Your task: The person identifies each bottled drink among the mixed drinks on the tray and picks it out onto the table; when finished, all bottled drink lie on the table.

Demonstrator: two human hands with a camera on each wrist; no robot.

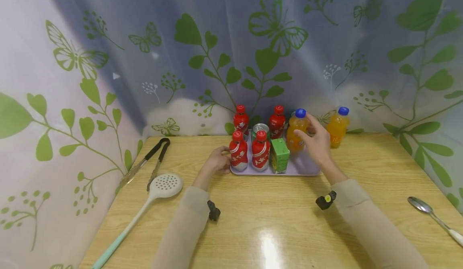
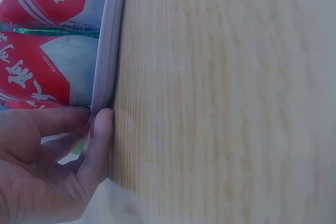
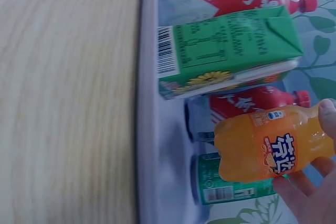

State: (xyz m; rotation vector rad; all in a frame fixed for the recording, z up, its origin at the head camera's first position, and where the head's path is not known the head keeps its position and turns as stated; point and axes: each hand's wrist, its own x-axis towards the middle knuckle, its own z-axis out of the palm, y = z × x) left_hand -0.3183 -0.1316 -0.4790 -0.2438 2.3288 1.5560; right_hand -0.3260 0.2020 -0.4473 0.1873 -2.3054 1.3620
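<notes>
My right hand (image 1: 315, 138) grips an orange soda bottle (image 1: 295, 134) with a blue cap, over the right part of a lilac tray (image 1: 307, 171). In the right wrist view the bottle (image 3: 257, 142) is tilted, its base above the tray floor. At the tray's left front corner, my left hand (image 1: 218, 160) pinches the rim (image 2: 106, 61) between thumb and fingers. Several red-labelled bottles (image 1: 238, 152) stand on the tray, with a green drink carton (image 1: 279, 156) and a green can (image 1: 260, 129). Another green can (image 3: 228, 188) is partly hidden behind the held bottle.
A second orange soda bottle (image 1: 338, 128) stands right of the tray. Tongs (image 1: 158, 160) and a skimmer (image 1: 165, 185) with a mint handle lie at left, a spoon (image 1: 430, 210) at right. Behind the wooden table (image 1: 231, 237) hangs a patterned curtain (image 1: 217, 27).
</notes>
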